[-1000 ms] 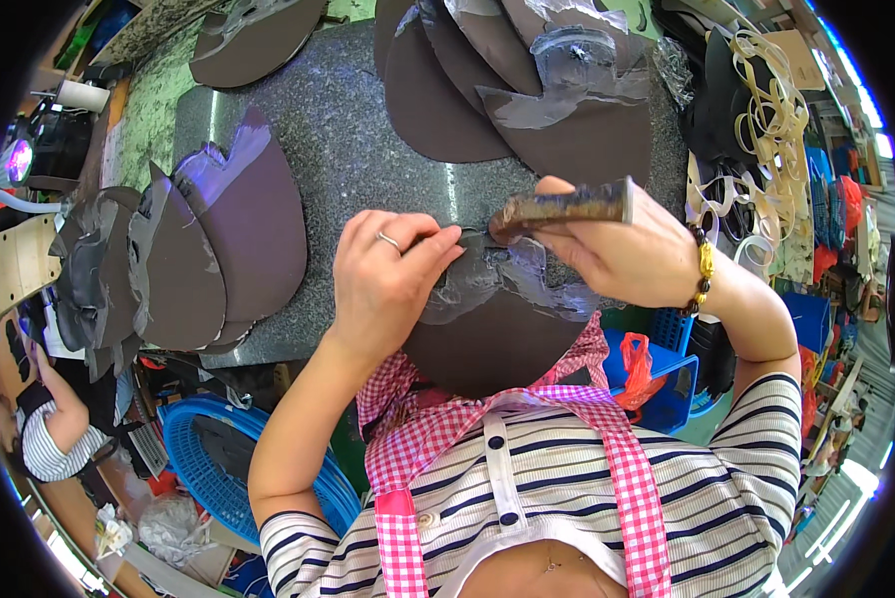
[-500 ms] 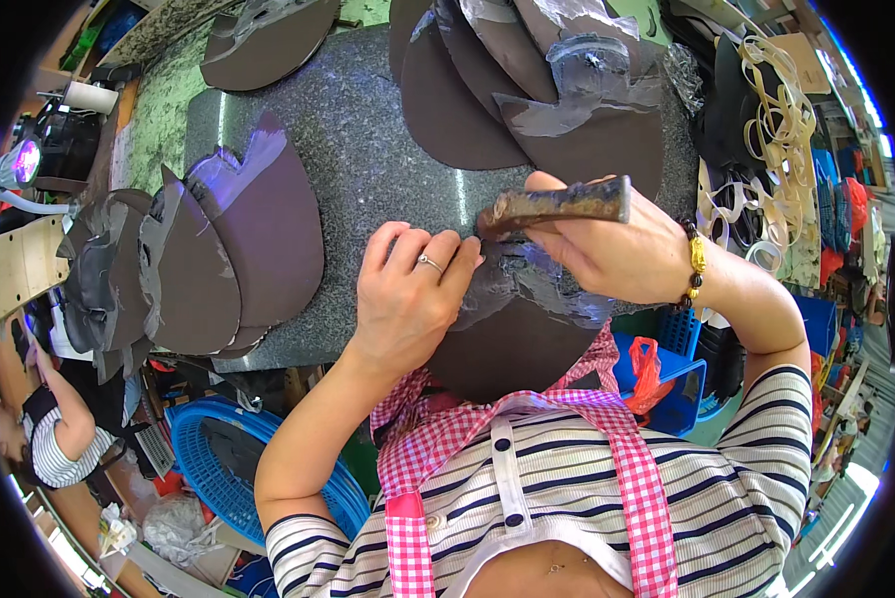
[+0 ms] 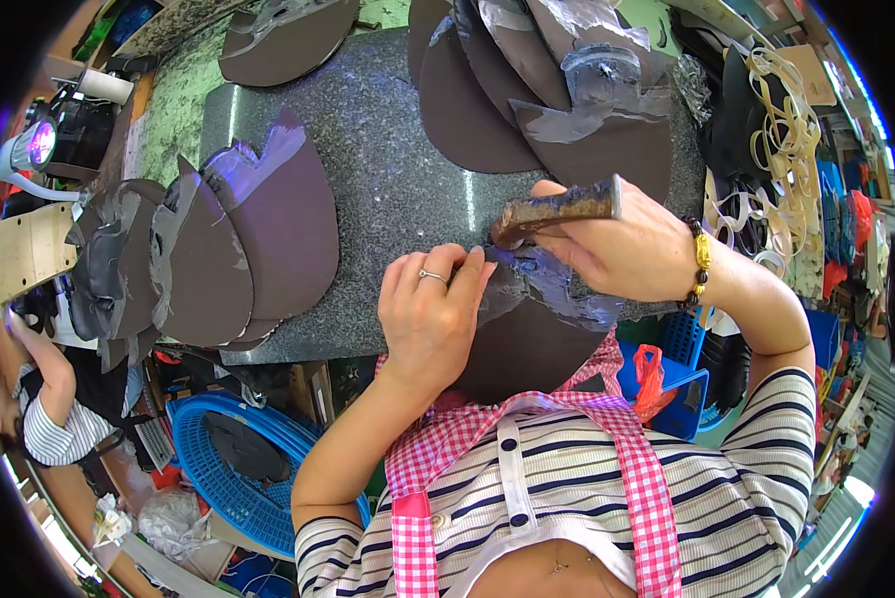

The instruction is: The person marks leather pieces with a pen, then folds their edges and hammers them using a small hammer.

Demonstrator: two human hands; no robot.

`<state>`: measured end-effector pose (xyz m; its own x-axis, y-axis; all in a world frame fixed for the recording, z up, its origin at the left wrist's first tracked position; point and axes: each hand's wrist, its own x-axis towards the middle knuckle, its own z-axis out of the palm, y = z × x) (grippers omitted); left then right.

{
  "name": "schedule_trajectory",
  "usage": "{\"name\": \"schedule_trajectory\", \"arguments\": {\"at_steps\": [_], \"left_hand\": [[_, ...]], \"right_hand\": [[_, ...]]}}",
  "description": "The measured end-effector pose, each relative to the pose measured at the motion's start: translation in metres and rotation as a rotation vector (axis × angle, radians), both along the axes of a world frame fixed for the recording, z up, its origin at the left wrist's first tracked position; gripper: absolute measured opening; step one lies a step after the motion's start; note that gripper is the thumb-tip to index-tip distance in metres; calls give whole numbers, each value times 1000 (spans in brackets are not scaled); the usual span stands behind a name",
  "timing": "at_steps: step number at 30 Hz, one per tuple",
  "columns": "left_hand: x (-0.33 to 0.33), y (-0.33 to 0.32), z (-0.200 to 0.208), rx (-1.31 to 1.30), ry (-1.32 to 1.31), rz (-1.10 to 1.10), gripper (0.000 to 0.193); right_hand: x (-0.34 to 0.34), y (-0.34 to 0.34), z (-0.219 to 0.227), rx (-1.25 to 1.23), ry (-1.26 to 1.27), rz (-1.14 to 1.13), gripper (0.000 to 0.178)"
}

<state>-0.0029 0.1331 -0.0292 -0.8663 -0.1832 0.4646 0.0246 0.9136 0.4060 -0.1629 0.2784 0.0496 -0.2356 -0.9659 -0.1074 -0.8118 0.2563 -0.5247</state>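
My right hand [image 3: 632, 249] is closed around a worn, rusty hammer [image 3: 557, 209]. Its rounded end rests at or just above the far edge of a dark brown rounded panel [image 3: 527, 349] with grey, glue-smeared material along that edge. My left hand [image 3: 429, 314], wearing a ring, pinches the panel's far left corner between thumb and fingers, right beside the hammer. The panel lies over the near edge of a speckled stone slab [image 3: 377, 149], its rounded side toward my body. My palm hides the hammer's grip.
Similar brown panels [image 3: 288, 219] overlap on the slab's left, and another pile [image 3: 477, 120] lies at the far right. Cream strips [image 3: 781, 120] hang in loops on the right. Blue baskets [image 3: 203, 468] stand below left. A co-worker [image 3: 58, 409] is at far left.
The whole view has shifted slightly, so things appear a little further right. The hammer has tilted slightly within my right hand. My left hand keeps its pinch on the panel's corner.
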Motion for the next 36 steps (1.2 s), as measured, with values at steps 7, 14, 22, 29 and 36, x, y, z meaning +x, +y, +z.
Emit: {"name": "schedule_trajectory", "arguments": {"at_steps": [7, 14, 22, 29, 36], "left_hand": [[1, 2, -1, -62, 24, -14, 17], [1, 1, -2, -45, 29, -22, 16], [10, -5, -4, 178, -47, 2, 16], [-10, -21, 34, 93, -147, -34, 33], [-15, -15, 33, 464, -195, -395, 23]], "right_hand": [[1, -3, -9, -52, 93, 105, 14], [-2, -11, 1, -62, 130, 156, 21], [1, 5, -9, -108, 72, -14, 25], [20, 49, -6, -181, -335, -584, 27], [59, 44, -3, -57, -611, -750, 42]]}}
